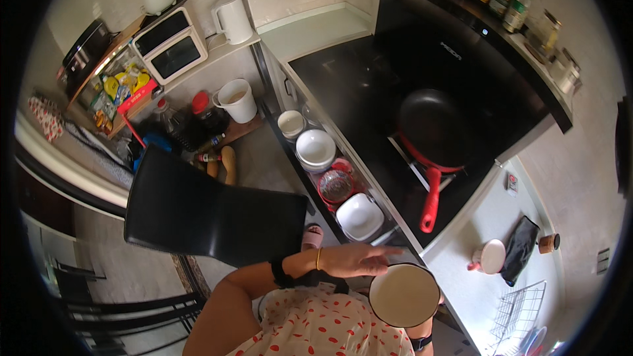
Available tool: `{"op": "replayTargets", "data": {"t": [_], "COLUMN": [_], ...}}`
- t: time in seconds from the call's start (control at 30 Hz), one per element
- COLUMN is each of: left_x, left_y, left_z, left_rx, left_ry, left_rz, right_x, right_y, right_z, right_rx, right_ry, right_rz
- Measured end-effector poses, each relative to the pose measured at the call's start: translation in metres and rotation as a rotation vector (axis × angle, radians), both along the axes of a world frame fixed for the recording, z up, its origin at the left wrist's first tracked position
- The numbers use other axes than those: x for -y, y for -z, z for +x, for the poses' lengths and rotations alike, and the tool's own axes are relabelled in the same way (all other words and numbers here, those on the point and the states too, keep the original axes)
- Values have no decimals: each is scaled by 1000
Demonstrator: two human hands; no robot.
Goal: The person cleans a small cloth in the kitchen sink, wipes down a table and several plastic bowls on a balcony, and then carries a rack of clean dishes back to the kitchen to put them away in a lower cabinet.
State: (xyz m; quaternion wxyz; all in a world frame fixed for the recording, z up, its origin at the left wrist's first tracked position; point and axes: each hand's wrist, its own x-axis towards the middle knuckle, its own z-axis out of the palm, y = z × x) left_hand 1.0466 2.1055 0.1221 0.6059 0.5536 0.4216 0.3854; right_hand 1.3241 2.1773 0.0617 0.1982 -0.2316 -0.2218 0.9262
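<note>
A cream bowl with a dark rim [404,295] is held level in front of my body. My right hand [440,299] grips it from the far right side, mostly hidden behind it. My left hand [353,259] reaches past the bowl's upper left edge with its fingers apart, holding nothing. Beyond that hand an open drawer holds a square white bowl [360,216], red-rimmed glass bowls [336,186], stacked white bowls [315,148] and small cream bowls [291,122]. Whether the left fingertips touch the bowl cannot be told.
A red-handled frying pan [432,128] sits on the black cooktop [341,74]. On the right counter [460,242] are a pink-and-white mug [490,257], a black pouch [520,249], a small jar [549,244] and a wire rack [518,306]. A black chair [217,212] stands left of the drawer.
</note>
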Motion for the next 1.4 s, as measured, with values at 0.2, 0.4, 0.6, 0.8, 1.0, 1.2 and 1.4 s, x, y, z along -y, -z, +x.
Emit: {"op": "replayTargets", "data": {"t": [0.2, 0.4, 0.6, 0.8, 1.0, 1.2, 1.4], "left_x": [26, 54, 120, 220, 294, 318, 280], "left_y": [33, 61, 75, 42, 16, 10, 27], "left_z": [-117, -170, -169, -159, -158, -169, -225], "left_rx": [-380, -576, -837, -548, -413, -310, -188], "left_ry": [-167, -472, -671, -1003, -1333, -1474, -1471], "left_rz": [117, 223, 19, -427, -459, -425, -412], "right_x": [4, 18, 32, 53, 53, 32, 19], "right_y": [12, 7, -3, 71, 94, 91, 93], "right_z": [-151, -231, -225, -218, -236, -246, -259], "right_rx": [3, 174, 222, 128, 149, 188, 282], "right_ry": [-210, -280, -428, -533, -466, -333, -313], "right_rz": [-71, -119, 257, 80, 95, 83, 123]}}
